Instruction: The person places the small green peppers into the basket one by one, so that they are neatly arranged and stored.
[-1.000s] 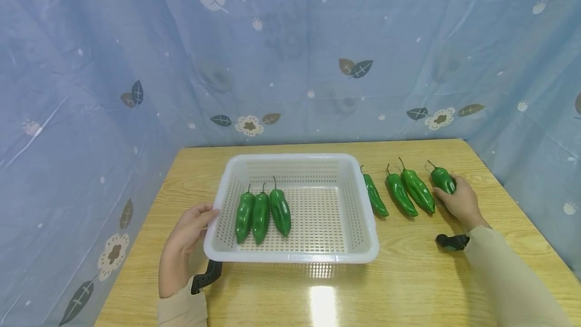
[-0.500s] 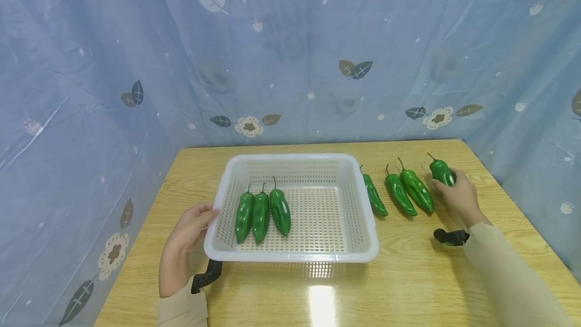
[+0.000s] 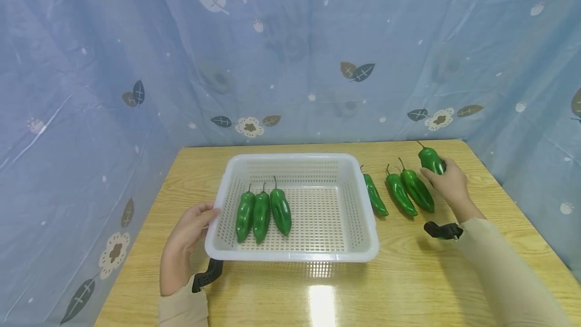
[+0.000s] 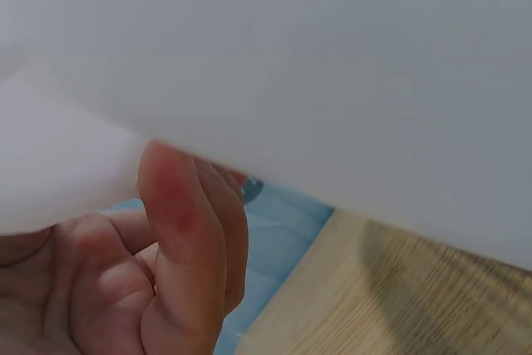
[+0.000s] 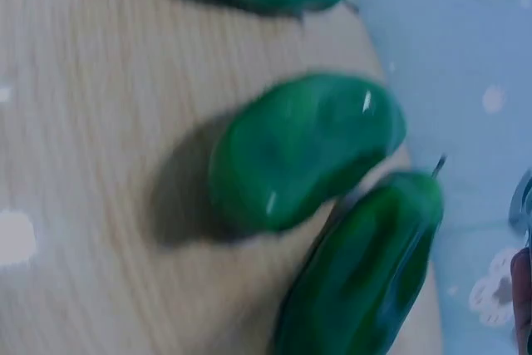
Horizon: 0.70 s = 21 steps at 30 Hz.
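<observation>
Right hand grips a green pepper above the desk, stem toward 11 o'clock; the white basket lies at its 9 o'clock. Left hand holds the basket's left rim.

Glossy dark green peppers lie in a white basket with perforated walls at centre frame; more green peppers sit at right. The table is pale yellow wood grain. The backdrop curtain is light blue, printed with white, grey and brown leaves and cream flowers. Sleeves are beige.
</observation>
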Tool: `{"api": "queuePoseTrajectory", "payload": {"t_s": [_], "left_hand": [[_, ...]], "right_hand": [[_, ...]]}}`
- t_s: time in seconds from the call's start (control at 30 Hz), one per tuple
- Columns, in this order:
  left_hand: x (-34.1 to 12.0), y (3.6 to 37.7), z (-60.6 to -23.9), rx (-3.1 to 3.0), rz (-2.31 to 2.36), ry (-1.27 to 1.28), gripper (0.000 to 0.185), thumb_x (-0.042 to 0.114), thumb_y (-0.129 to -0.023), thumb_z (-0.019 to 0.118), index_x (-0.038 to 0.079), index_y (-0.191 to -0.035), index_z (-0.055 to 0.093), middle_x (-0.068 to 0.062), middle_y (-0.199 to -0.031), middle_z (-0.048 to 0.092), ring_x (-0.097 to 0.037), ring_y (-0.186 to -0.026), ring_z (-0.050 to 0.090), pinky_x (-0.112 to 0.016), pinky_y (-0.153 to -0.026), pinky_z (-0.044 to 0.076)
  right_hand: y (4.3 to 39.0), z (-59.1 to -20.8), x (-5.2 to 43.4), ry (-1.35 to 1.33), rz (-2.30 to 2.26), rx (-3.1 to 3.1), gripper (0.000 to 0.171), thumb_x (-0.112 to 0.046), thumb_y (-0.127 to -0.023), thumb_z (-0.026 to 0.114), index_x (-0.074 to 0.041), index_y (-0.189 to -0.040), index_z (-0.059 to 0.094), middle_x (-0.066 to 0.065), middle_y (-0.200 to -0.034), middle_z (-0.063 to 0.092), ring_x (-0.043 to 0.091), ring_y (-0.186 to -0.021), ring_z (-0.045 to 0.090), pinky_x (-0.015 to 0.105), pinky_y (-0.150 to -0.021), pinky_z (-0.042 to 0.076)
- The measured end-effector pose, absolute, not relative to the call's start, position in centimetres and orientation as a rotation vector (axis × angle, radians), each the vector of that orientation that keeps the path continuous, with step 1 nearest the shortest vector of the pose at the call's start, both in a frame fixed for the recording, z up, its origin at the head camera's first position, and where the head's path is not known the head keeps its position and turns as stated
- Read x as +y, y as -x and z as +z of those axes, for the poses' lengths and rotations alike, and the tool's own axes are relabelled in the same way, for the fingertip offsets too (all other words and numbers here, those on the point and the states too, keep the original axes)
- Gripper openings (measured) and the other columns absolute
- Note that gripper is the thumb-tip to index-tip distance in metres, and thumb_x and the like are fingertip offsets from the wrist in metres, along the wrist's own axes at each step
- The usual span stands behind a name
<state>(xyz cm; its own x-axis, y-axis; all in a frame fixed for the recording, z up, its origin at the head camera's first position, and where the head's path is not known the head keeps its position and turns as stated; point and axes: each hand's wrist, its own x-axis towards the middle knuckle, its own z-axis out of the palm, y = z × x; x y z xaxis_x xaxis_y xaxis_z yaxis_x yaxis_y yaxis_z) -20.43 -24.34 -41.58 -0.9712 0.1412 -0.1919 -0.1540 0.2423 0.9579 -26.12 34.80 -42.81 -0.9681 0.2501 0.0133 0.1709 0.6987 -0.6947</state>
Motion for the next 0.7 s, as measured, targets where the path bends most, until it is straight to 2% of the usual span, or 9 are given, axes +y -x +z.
{"api": "queuePoseTrajectory", "payload": {"t_s": [0.33, 0.7], "left_hand": [[-24.2, 20.5, -41.8, 2.291, 1.792, 0.043, 0.04, 0.017, -0.099, 0.048, -0.013, -0.126, 0.046, -0.028, -0.116, 0.06, -0.027, -0.096, 0.067, -0.038, -0.078, 0.057], [-24.2, 20.4, -41.5, 2.283, 1.795, 0.022, 0.041, 0.018, -0.099, 0.048, -0.013, -0.127, 0.047, -0.03, -0.119, 0.059, -0.028, -0.098, 0.067, -0.037, -0.079, 0.057]], "right_hand": [[26.5, -39.7, 31.0, 0.276, 1.144, -2.806, 0.081, -0.045, -0.095, 0.049, 0.007, -0.147, 0.016, 0.039, -0.133, 0.037, 0.052, -0.111, 0.046, 0.058, -0.079, 0.049], [26.6, -36.4, 27.0, 0.162, 1.293, -2.785, 0.086, -0.053, -0.092, 0.05, -0.001, -0.151, 0.013, 0.033, -0.14, 0.035, 0.048, -0.116, 0.045, 0.058, -0.087, 0.047]]}}
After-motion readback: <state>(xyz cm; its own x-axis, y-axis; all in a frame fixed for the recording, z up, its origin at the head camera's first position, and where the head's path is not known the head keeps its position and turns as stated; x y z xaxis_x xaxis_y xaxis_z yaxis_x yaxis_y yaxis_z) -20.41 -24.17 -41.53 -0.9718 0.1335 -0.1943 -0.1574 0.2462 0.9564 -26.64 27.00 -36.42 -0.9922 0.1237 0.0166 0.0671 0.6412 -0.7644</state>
